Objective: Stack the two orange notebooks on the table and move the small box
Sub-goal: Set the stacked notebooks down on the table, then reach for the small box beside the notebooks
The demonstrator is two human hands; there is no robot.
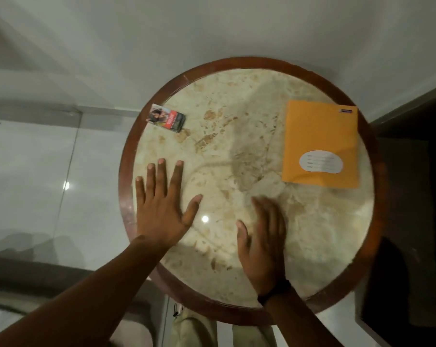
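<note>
An orange notebook (319,142) with a white oval label lies flat at the right side of the round marble table (249,156). Only one orange cover shows; I cannot tell whether a second lies under it. A small printed box (166,117) lies flat near the table's far left rim. My left hand (162,204) rests palm down on the near left of the tabletop, fingers spread, holding nothing. My right hand (262,241), blurred, hovers over the near middle of the table with fingers loosely apart and nothing in it. Both hands are well apart from the notebook and the box.
The table has a dark red-brown wooden rim (126,171). Glossy pale floor tiles (36,171) surround it on the left and behind. A dark piece of furniture (412,221) stands close at the right. My legs (194,331) show below the near rim.
</note>
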